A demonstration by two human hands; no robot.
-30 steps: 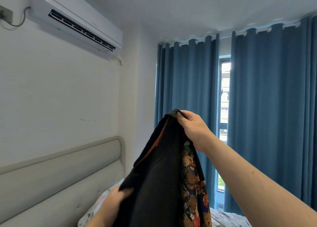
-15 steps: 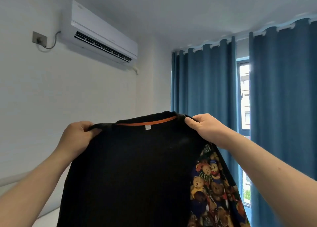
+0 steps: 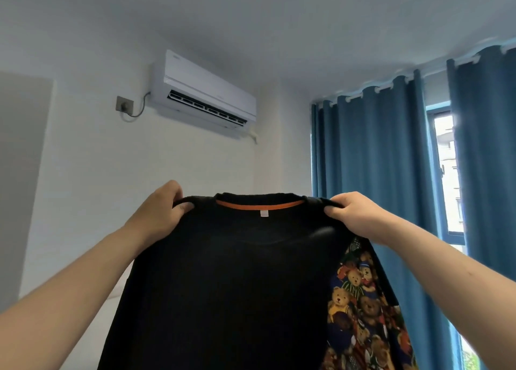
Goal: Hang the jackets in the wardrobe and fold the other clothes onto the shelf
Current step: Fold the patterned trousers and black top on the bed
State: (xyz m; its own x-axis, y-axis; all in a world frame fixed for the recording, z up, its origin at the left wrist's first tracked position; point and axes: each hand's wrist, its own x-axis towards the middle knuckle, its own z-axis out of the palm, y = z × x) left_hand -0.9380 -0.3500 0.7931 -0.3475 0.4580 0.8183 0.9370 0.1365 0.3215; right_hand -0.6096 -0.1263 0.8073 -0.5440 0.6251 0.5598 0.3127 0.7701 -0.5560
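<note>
Arms raised, left hand (image 3: 160, 211) and right hand (image 3: 356, 216) each grip the black shirt's (image 3: 223, 286) shoulders.

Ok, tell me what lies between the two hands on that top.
Head view: the black top stretches from left hand to right hand; its neckline shows an orange band and a small white label.

White wall with air conditioner (image 3: 206, 101); blue curtains (image 3: 371, 157) flank bright window (image 3: 446, 174).
</note>
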